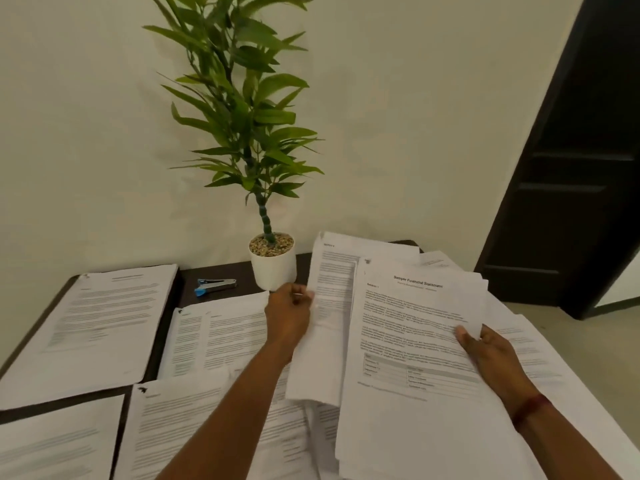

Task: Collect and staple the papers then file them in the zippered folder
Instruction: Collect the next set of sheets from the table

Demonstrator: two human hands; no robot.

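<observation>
Printed white papers cover most of a dark table (187,282). My left hand (289,313) grips the left edge of a sheet of text (329,306) that is lifted off the table. My right hand (491,351) holds the right edge of a stack headed "Sample Financial Statement" (412,341), thumb on top. Further sheets lie at the left (93,327) and at the front (180,420). A blue and silver stapler (215,286) lies at the back, left of my left hand. No zippered folder is in view.
A white pot with a tall green plant (273,268) stands at the table's back edge against the wall, just behind my left hand. A dark door (571,168) is at the right. More papers spread to the right of my right hand (526,344).
</observation>
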